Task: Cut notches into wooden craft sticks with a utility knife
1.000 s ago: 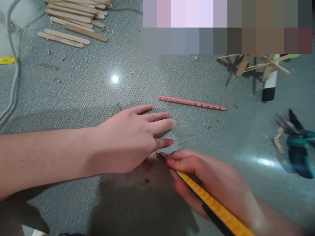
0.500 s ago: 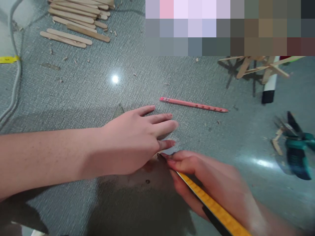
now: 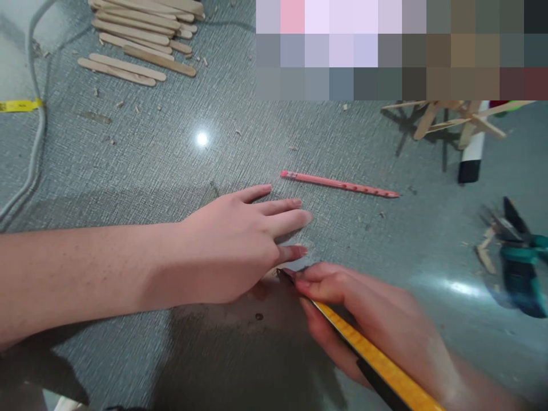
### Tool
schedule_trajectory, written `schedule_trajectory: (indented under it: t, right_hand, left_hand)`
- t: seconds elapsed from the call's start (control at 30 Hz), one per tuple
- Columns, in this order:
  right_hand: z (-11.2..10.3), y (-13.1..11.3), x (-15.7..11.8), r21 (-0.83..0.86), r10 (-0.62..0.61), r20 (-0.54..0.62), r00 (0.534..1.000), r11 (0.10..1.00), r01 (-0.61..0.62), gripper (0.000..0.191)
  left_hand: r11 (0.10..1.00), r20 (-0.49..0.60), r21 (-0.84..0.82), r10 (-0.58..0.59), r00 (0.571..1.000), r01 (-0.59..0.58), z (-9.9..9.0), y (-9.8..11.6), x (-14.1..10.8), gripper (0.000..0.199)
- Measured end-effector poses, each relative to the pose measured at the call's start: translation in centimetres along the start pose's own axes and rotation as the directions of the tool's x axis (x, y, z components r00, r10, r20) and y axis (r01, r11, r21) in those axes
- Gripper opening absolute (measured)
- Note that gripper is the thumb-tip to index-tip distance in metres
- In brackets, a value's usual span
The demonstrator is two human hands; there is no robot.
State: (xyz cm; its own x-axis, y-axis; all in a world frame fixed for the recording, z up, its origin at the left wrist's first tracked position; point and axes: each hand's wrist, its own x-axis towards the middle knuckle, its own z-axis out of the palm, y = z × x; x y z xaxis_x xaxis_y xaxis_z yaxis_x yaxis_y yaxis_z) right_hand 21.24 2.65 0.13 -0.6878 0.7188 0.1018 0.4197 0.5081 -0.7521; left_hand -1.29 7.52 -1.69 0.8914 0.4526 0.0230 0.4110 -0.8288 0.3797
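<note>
My left hand lies palm down on the grey textured table, its fingers spread and pointing right. My right hand grips a yellow and black craft knife close to its blade. The blade tip touches down just below my left thumb. A small strip of pale wood shows at the tip, mostly hidden under my left hand. Above my fingers lies a pink pencil.
Wooden sticks are piled at the upper left, beside a grey cable with a yellow tag. At the right are a stick structure, a white marker with a black cap and green-handled pliers. Wood chips are scattered about.
The whole view has shifted slightly, so table items appear a little further right. Both hands keep nearly the same pose, and the knife tip stays beside my left thumb.
</note>
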Motion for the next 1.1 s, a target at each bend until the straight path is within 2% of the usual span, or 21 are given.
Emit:
schedule_trajectory:
  t: [0.17,0.4,0.53,0.67,0.83,1.0,1.1]
  right_hand:
    - [0.0,0.1,-0.2,-0.015,-0.005,-0.016,1.0,1.0,0.004,0.018]
    - [-0.1,0.5,-0.7,-0.014,-0.002,-0.11,0.994,1.0,0.0,0.026]
    - [-0.3,0.8,-0.7,0.022,0.001,-0.127,0.992,1.0,0.001,0.03]
    - [-0.4,1.3,-1.2,0.014,0.057,-0.231,0.971,0.998,-0.055,0.023]
    - [-0.1,1.6,-2.4,0.056,0.187,-0.352,0.917,0.982,-0.179,0.019]
    - [0.0,1.2,-2.2,-0.154,0.085,-0.384,0.919,0.976,-0.154,0.023]
    - [-0.2,0.6,-1.7,-0.18,0.051,-0.352,0.935,0.976,-0.121,0.03]
  left_hand:
    - [1.0,0.001,-0.008,0.003,1.0,-0.003,0.0,0.0,-0.1,0.062]
    - [1.0,-0.026,0.002,0.03,0.999,-0.03,0.1,-0.3,-0.3,0.059]
    - [0.998,-0.149,0.04,0.045,0.988,-0.039,0.4,0.1,-0.5,0.042]
    - [0.998,-0.264,0.055,0.024,0.964,-0.01,0.2,0.2,-0.6,0.037]
    - [0.997,-0.18,-0.007,0.069,0.981,-0.071,-0.4,-0.6,-0.4,0.019]
    - [0.997,-0.224,0.083,0.028,0.974,-0.01,-0.6,-0.1,-0.8,0.024]
    - [0.994,-0.258,0.099,-0.014,0.966,0.041,-0.4,0.6,-1.1,0.024]
